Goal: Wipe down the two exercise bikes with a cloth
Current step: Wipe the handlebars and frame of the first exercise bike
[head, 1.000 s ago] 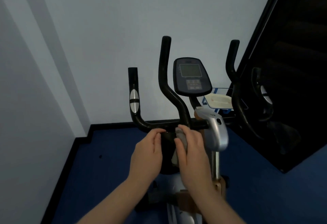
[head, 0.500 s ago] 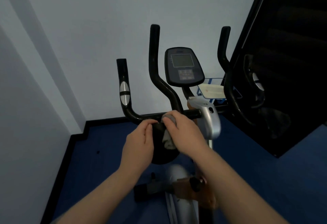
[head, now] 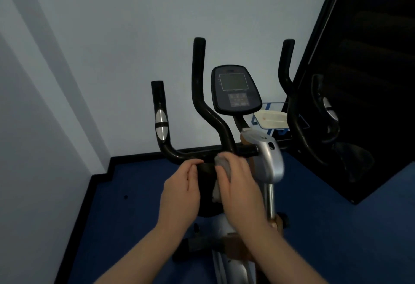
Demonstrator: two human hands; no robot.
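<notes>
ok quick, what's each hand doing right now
Left hand: grips the black handlebar.
Right hand: holds the grey cloth against it.

Dim bluish light, wide-angle bending, soft blur throughout

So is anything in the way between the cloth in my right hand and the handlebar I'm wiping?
Nothing visible. The right hand holds the grey cloth directly against the black handlebar near its centre, and the left hand grips the bar just beside it, leaving the cloth's spot clear.
</notes>
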